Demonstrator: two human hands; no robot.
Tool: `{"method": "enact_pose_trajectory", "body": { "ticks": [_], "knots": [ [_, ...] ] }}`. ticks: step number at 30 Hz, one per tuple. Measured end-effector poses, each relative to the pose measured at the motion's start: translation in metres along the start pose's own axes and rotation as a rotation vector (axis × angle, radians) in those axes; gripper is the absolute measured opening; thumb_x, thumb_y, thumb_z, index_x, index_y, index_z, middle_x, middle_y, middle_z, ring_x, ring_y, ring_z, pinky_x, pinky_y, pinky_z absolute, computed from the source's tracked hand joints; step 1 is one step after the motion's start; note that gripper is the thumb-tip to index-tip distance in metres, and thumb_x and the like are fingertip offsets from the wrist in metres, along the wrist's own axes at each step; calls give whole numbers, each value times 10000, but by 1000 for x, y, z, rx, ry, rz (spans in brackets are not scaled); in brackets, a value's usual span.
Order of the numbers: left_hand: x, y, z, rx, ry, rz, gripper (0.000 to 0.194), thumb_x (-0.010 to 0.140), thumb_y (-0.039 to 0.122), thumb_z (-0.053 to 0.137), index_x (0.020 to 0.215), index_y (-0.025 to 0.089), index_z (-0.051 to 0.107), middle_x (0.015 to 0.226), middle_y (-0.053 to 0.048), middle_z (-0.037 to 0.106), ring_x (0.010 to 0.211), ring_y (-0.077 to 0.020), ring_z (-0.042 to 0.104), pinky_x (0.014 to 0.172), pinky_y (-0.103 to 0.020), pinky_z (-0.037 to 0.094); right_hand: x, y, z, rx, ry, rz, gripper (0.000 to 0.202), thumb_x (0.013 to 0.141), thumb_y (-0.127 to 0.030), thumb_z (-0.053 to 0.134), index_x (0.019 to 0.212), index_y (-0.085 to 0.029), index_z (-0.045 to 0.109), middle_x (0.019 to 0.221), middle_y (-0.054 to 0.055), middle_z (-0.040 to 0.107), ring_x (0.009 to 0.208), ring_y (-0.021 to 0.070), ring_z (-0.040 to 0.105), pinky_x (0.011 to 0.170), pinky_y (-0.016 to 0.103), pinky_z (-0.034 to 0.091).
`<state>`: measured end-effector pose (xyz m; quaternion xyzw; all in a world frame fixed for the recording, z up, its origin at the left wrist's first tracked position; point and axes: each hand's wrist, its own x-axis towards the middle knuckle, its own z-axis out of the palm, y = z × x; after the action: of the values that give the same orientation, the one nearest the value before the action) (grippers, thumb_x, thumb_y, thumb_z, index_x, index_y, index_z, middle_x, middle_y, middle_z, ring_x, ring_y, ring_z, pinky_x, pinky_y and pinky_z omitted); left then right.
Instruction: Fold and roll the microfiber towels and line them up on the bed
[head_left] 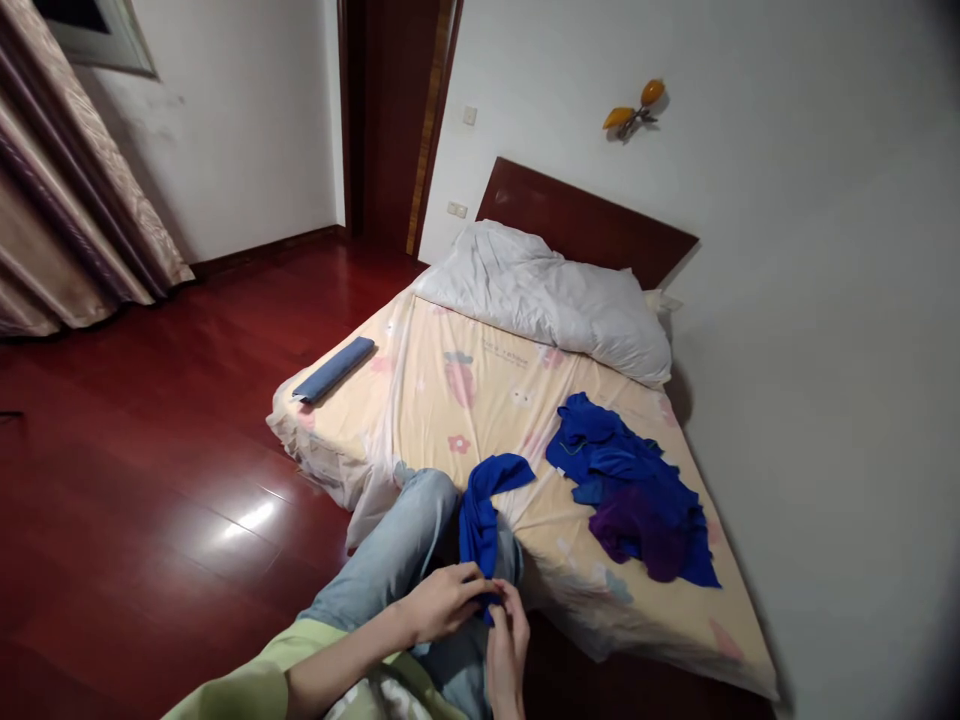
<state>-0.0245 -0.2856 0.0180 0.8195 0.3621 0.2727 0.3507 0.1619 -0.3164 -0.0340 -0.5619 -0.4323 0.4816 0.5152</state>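
A long strip of blue cloth [480, 515] runs from the bed's edge down over my knees. My left hand [448, 600] pinches its near end, fingers closed on the fabric. Close against it, my right hand [510, 630] also has its fingertips closed on that end. The fingers of both hands meet there, and a small bit of blue shows below them. On the right side of the bed lies a loose pile of blue cloth [615, 450] with a purple cloth [630, 525] on its near part.
The bed [480, 420] has a patterned sheet. A folded grey-blue bundle [334, 370] rests near its left edge. A white quilt [540, 290] lies before the headboard [585, 215]. Red floor and a curtain [75, 180] are at the left; a white wall stands at the right.
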Motion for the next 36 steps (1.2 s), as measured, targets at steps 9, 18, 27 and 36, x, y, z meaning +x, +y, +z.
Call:
{"method": "enact_pose_trajectory", "body": {
  "ticks": [9,18,27,36],
  "knots": [
    [-3,-16,-5,83,90,-45,431,768,82,570,1171,236,589,1202,-62,673,1047,-240,634,926,-361,509,-22,-82,16,416,100,99,271,806,-422,730,763,-212,564,802,-27,517,754,138,548,735,250,514],
    [6,-22,-82,141,593,70,553,816,-29,440,1262,229,642,1168,-87,644,1077,-200,656,924,-345,567,-23,-112,-4,375,38,62,362,823,-452,794,821,-221,515,933,18,575,827,157,586,759,271,517],
    [21,-13,-120,469,710,254,361,1016,86,432,1285,231,624,1053,-93,651,1007,-190,652,855,-324,569,-14,-134,-6,482,32,82,466,788,-431,830,817,-241,406,881,-29,560,710,125,566,659,253,503],
    [12,-23,-119,356,394,241,255,977,47,417,1080,198,594,1063,-106,652,997,-210,620,890,-335,517,-12,-129,-34,398,163,-18,412,782,-448,816,813,-252,456,825,-35,651,653,144,605,618,267,496]
  ]
}}
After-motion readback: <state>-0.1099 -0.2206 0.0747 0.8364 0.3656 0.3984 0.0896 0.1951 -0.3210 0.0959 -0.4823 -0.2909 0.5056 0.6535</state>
